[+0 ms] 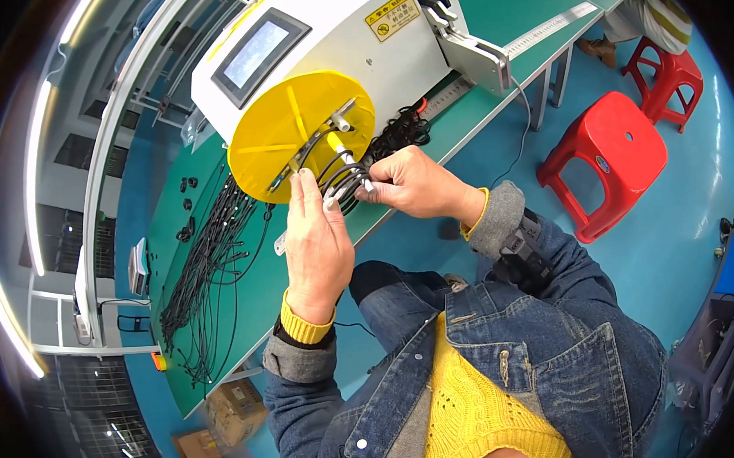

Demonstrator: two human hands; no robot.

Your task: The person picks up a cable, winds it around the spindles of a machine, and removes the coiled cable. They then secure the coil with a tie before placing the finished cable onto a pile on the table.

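A black cable [344,181] hangs in several loops around the light-coloured posts on a yellow disc [253,144], at the front of a white winding machine [351,62]. My right hand [426,184] pinches the loops on their right side, thumb and fingers closed near a post's tip. On the left, my left hand [314,243] reaches up with long, straight fingers between disc and loops. Its thumb lies on the near side of the coil, so the cable's edge sits between thumb and fingers. Parts of the loops are hidden behind both hands.
A bundle of black cables [212,252] lies on the green table [176,352]. More coiled black cable [404,131] rests beside the machine. Red stools [617,148] stand at the right. Cardboard boxes [234,408] sit below the table; another person's leg [628,17] shows far right.
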